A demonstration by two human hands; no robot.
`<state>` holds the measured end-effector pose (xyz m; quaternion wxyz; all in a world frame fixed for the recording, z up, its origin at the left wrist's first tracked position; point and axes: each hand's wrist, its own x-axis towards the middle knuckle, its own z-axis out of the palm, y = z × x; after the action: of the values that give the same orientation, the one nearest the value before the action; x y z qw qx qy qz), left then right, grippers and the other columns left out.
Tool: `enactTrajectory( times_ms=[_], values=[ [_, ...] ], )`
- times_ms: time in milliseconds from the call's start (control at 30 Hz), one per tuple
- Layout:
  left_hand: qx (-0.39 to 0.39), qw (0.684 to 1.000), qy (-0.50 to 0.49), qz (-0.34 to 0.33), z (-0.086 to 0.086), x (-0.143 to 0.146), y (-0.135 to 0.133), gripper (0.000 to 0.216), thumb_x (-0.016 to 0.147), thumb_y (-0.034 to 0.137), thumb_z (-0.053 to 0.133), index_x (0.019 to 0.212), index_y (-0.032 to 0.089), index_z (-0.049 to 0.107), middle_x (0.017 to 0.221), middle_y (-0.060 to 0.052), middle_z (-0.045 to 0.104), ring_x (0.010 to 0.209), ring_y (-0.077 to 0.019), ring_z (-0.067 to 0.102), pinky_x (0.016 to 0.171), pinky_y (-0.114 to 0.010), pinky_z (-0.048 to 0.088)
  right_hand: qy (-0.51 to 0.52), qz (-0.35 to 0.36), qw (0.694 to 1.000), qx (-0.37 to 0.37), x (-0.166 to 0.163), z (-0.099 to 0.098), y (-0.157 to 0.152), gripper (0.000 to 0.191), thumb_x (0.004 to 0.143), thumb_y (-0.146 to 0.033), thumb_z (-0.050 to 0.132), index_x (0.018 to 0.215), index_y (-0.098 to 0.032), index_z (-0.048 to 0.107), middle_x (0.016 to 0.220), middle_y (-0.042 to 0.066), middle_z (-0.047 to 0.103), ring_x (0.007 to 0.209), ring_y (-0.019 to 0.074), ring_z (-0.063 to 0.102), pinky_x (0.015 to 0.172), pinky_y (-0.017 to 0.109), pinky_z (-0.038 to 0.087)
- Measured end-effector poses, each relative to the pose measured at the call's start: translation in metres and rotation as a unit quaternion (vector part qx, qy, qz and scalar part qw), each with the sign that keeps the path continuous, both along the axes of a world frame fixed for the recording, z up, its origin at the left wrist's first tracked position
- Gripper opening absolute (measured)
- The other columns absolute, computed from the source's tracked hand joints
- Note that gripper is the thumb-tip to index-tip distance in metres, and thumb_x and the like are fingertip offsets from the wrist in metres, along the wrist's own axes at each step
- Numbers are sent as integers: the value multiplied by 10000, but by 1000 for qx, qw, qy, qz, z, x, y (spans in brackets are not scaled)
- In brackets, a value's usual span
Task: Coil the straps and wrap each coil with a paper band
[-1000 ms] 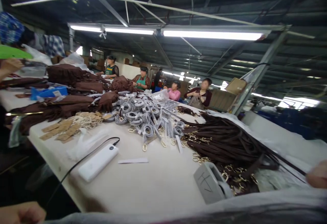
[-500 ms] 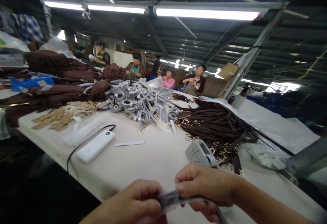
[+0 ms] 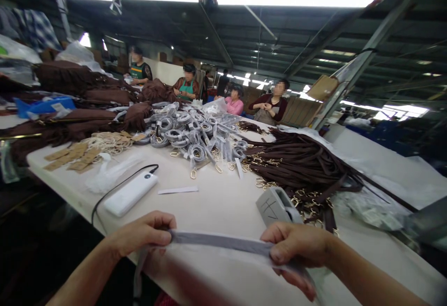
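Observation:
My left hand (image 3: 143, 236) and my right hand (image 3: 296, 250) each pinch an end of a flat grey strap (image 3: 216, 241), stretched level between them just above the near edge of the white table (image 3: 216, 203). The strap's left end hangs down below my left hand. A grey tape dispenser (image 3: 275, 206) with a black mark stands just beyond my right hand. A white power bank (image 3: 131, 193) with a black cable lies beyond my left hand.
A heap of coiled grey straps with gold clasps (image 3: 195, 140) fills mid-table, a pile of dark brown straps (image 3: 307, 168) lies to its right. Brown fringed bags (image 3: 77, 115) and paper tags (image 3: 73, 157) sit at left. Several people (image 3: 272, 108) work at the far end.
My hands have moved apart, pulling the grey strap out straight between them. One second ago the hands were barely in view at the frame's edges.

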<state>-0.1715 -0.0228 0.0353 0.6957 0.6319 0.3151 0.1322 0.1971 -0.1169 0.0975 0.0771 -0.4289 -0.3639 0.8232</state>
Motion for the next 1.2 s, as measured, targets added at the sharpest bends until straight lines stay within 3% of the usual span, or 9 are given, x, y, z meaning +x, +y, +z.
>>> enactTrajectory(
  times_ms=[133, 200, 267, 333, 433, 567, 800, 1000, 1200],
  values=[
    [25, 1000, 13, 5, -1, -33, 11, 357, 754, 510, 652, 800, 159, 605, 584, 40, 564, 513, -98, 450, 508, -191, 364, 33, -72, 997, 25, -2, 4, -3, 401, 589, -452, 828, 703, -112, 647, 442, 23, 651, 278, 125, 550, 276, 207, 501],
    [122, 991, 40, 29, 7, -31, 3, 336, 837, 481, 594, 972, 177, 645, 856, -24, 690, 782, -176, 611, 736, -258, 495, 28, -116, 991, 56, -17, 7, 0, 371, 621, -432, 819, 724, -127, 633, 452, 0, 644, 269, 99, 521, 260, 179, 473],
    [256, 962, 60, 77, 17, -13, -14, 436, 846, 393, 605, 1251, 234, 580, 1283, -69, 623, 1200, -259, 533, 1055, -381, 403, 17, -129, 989, 71, -39, 8, 7, 372, 626, -426, 819, 746, -130, 626, 475, -9, 645, 284, 88, 521, 266, 171, 473],
    [387, 914, 50, 109, 23, 18, -32, 677, 789, 313, 664, 1423, 251, 437, 1457, -111, 490, 1345, -303, 402, 1150, -475, 286, 18, -106, 992, 68, -64, 7, 14, 397, 607, -438, 818, 757, -128, 622, 500, -2, 654, 316, 99, 553, 297, 195, 507],
    [489, 869, 21, 75, 21, 64, -48, 547, 804, 114, 501, 1334, 243, 542, 1360, -107, 591, 1245, -265, 521, 1084, -436, 390, 33, -66, 995, 62, -92, -1, 22, 383, 599, -430, 795, 754, -130, 616, 512, 10, 662, 359, 125, 602, 348, 220, 542],
    [467, 881, 48, 53, 8, 84, -41, 439, 713, 34, 397, 1037, 192, 648, 887, -46, 737, 788, -182, 672, 730, -262, 512, 28, -74, 995, 57, -94, -11, 24, 356, 609, -411, 768, 751, -121, 617, 526, 24, 668, 401, 136, 636, 376, 214, 544],
    [523, 845, 96, 48, -3, 66, -27, 381, 714, 65, 374, 987, 197, 606, 846, -41, 719, 761, -191, 671, 681, -259, 470, 21, -62, 997, 37, -67, -10, 18, 439, 580, -472, 839, 728, -117, 627, 564, 27, 692, 373, 108, 611, 314, 154, 472],
    [541, 835, 87, 48, -9, 62, -24, 474, 723, 49, 419, 1148, 233, 521, 929, -23, 703, 796, -184, 659, 724, -255, 468, 51, -62, 997, 16, -62, -15, 11, 529, 620, -540, 839, 875, -100, 695, 582, 18, 706, 265, 55, 475, 223, 144, 377],
    [634, 765, 104, 43, -7, 56, -24, 461, 779, 74, 511, 1201, 254, 463, 945, -22, 667, 780, -211, 640, 670, -271, 454, 0, -118, 993, 20, -69, -31, -5, 555, 525, -572, 864, 736, -89, 688, 570, 36, 692, 324, 46, 512, 225, 111, 274]
  ],
)
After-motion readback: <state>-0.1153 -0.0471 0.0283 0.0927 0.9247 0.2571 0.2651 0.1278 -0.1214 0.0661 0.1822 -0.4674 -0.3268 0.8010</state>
